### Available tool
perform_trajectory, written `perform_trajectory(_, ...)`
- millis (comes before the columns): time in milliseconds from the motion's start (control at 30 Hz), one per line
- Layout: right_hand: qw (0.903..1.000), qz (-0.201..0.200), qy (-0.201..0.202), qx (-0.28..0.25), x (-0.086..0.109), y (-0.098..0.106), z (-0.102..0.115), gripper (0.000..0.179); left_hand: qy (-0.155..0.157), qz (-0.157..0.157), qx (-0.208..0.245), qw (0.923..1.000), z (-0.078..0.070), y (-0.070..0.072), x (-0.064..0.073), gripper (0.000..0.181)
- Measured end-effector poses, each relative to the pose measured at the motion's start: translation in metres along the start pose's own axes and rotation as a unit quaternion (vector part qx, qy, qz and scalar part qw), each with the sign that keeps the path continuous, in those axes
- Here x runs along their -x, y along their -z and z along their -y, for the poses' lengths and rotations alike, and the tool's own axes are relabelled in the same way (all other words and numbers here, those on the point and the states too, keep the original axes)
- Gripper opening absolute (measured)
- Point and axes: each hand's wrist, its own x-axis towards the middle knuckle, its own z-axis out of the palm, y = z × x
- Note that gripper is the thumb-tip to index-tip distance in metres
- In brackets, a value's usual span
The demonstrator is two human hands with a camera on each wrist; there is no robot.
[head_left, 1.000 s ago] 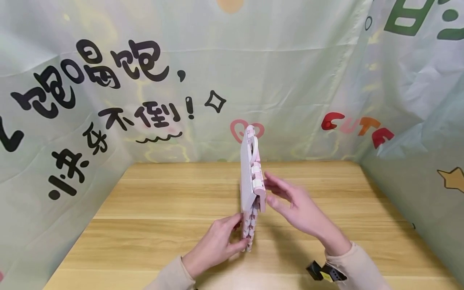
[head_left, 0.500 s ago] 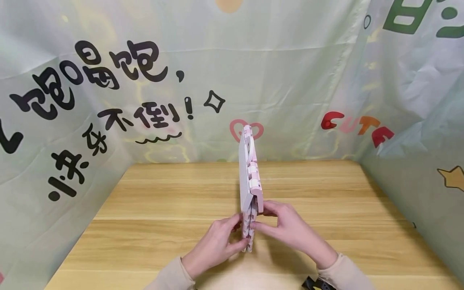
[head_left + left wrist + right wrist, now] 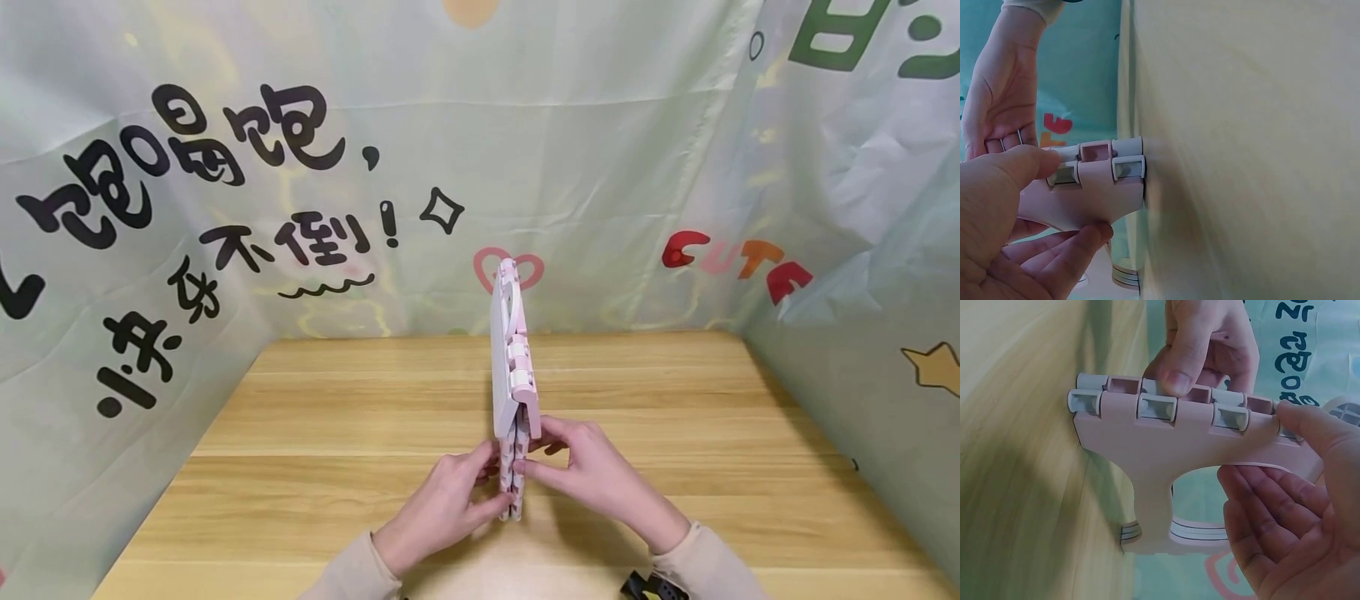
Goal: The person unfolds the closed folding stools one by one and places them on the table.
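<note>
A folded pink-and-white plastic folding stool stands edge-on and upright on the table in the head view. Interlocking hinge knuckles run along its near edge. From the left side, my left hand pinches the lower near part, thumb over the hinge edge and fingers against the pink panel in the left wrist view. Higher up on the right, my right hand grips the near edge. In the right wrist view its thumb lies on the knuckles, with the fingers beside an arched cut-out in the panel.
The wooden table extends on both sides of the stool. Pale printed cloth walls in the back and sides. A black strap piece is on the right wrist, by the sleeve.
My right hand came in from apart on the right, moved down and nearer, and took hold of the stool's near edge. The left hand keeps its grip; the stool's top leans slightly left.
</note>
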Motion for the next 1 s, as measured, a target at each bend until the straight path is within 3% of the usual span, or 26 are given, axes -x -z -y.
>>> perform_trajectory(300,0.9998,-0.005,0.019,-0.003,0.000,0.000,-0.003,0.031,0.006,0.002,0.004,1.0000,0.002,0.002,0.001,0.053)
perform_trajectory(633,0.9999,-0.004,0.009,0.001,0.001,0.004,-0.006,0.033,0.022,0.009,0.002,0.9997,0.005,0.005,0.004,0.061)
perform_trajectory(1000,0.9995,-0.023,0.021,0.010,0.006,0.011,-0.015,0.026,0.031,0.011,0.030,0.9990,0.009,0.008,0.005,0.054)
